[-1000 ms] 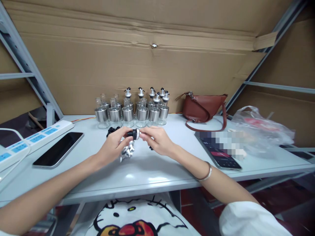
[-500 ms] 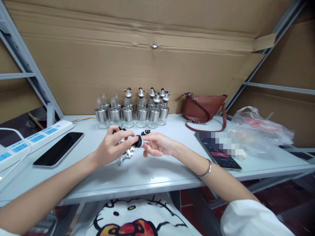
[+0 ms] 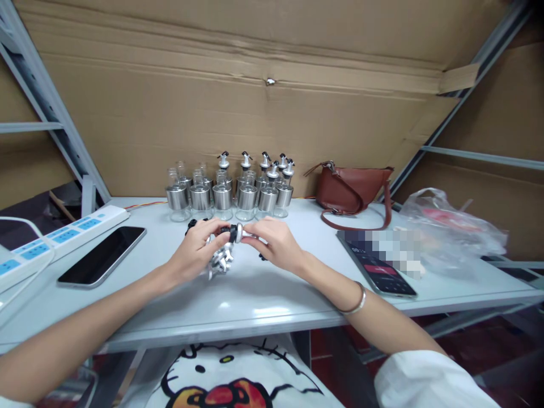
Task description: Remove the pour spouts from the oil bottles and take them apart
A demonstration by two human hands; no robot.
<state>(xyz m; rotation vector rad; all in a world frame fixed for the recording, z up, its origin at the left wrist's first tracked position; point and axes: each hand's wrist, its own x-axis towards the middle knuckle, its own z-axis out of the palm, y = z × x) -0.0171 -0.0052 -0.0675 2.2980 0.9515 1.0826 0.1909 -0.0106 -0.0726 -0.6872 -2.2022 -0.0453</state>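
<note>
Between my hands, just above the table, lies a black and silver pour spout (image 3: 238, 233), held level. My left hand (image 3: 199, 247) pinches its black stopper end. With thumb and fingers my right hand (image 3: 276, 241) grips the narrow silver end. Under and beside my left hand sits a pile of loose silver spout parts (image 3: 221, 260), partly hidden. Some black parts (image 3: 192, 224) show behind my left fingers. Farther back stand several glass bottles with steel sleeves (image 3: 200, 197); several carry silver pour spouts with black levers (image 3: 275, 168), and others have bare necks.
On the left of the table (image 3: 272, 300) are a white power strip (image 3: 63, 238) and a black phone (image 3: 104, 256). At the right lie a brown handbag (image 3: 355, 190), a second phone (image 3: 385, 277) and a clear plastic bag (image 3: 454, 224). Cardboard (image 3: 212, 113) walls the back.
My right hand has turned over, knuckles now up, and closed around the spout's silver end. My left fingers have drawn in on the black end. The bottles have stayed in place.
</note>
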